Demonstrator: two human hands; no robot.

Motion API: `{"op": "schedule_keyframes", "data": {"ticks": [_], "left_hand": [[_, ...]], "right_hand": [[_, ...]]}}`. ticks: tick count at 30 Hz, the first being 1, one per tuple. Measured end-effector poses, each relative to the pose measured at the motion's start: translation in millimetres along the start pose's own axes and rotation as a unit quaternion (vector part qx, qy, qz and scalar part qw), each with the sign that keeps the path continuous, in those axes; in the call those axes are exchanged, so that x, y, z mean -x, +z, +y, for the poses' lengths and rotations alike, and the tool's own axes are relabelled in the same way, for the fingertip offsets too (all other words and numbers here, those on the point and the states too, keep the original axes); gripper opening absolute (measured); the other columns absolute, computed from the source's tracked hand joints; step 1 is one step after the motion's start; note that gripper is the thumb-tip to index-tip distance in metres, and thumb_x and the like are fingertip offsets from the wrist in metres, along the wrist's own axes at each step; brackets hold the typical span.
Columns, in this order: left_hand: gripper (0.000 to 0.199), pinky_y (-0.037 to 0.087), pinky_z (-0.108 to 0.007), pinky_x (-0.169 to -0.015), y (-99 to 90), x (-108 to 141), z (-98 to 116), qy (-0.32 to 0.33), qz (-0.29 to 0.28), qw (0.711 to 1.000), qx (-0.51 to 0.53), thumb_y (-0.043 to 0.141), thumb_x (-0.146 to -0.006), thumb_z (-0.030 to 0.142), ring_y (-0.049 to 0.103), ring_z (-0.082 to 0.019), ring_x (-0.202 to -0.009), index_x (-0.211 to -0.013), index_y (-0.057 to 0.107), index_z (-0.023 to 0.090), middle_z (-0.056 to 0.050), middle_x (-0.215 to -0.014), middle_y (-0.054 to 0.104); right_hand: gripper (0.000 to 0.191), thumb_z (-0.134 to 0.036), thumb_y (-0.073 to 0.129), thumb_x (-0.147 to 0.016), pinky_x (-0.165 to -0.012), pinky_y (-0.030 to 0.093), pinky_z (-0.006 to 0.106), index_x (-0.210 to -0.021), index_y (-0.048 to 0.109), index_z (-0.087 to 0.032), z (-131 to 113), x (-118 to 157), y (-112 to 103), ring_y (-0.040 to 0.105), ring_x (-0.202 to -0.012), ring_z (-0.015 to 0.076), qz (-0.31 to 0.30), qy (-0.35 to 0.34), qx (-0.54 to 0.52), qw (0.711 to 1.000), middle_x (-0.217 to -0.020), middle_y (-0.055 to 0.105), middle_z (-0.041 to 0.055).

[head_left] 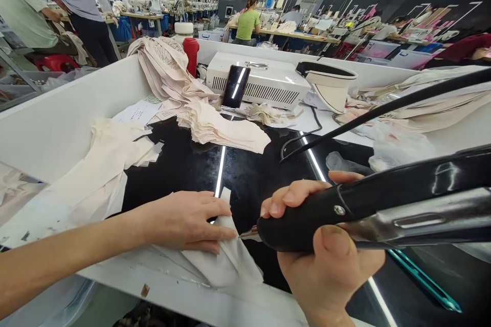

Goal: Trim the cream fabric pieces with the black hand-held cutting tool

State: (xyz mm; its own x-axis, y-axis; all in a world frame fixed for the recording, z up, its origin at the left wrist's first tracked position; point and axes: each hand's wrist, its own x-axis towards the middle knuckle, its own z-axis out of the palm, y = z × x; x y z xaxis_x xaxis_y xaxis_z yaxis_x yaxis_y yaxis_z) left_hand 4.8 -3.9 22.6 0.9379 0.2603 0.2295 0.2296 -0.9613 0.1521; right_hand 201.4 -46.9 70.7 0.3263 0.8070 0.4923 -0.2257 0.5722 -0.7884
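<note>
My left hand (pixel 187 219) lies with its fingers stretched out over a cream fabric piece (pixel 233 260), pressing it near the front edge of the glossy black work surface (pixel 169 168). My right hand (pixel 322 260) is wrapped around a black corded hand tool (pixel 299 219), with the thumb by its metal lever (pixel 418 219). The tool's narrow copper-coloured tip (pixel 250 234) points left at the fabric, close to my left fingertips. Whether the tip touches the cloth I cannot tell. Further back lies a stack of cream cut fabric pieces (pixel 226 127).
A white vented box (pixel 261 76) stands behind, with a phone (pixel 235 87) leaning on it. More cream fabric (pixel 92 163) lies left. The tool's black cable (pixel 383 110) crosses the right side. A teal tool (pixel 425 281) lies front right. People work at sewing tables beyond.
</note>
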Motion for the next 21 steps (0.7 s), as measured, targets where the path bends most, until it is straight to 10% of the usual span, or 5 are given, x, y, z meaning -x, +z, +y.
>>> {"op": "schedule_keyframes", "data": {"ticks": [21], "left_hand": [[0.028, 0.054, -0.04, -0.106, 3.9, 2, 2, -0.003, 0.025, 1.0, 0.013, 0.063, -0.103, 0.036, 0.066, -0.025, -0.115, -0.126, 0.067, 0.022, -0.015, -0.134, 0.062]], "right_hand": [[0.038, -0.04, 0.085, -0.081, -0.051, 0.055, 0.029, -0.11, 0.063, -0.028, 13, -12, 8, 0.063, -0.056, 0.015, 0.002, -0.004, -0.023, 1.0, -0.075, 0.066, -0.0059]]}}
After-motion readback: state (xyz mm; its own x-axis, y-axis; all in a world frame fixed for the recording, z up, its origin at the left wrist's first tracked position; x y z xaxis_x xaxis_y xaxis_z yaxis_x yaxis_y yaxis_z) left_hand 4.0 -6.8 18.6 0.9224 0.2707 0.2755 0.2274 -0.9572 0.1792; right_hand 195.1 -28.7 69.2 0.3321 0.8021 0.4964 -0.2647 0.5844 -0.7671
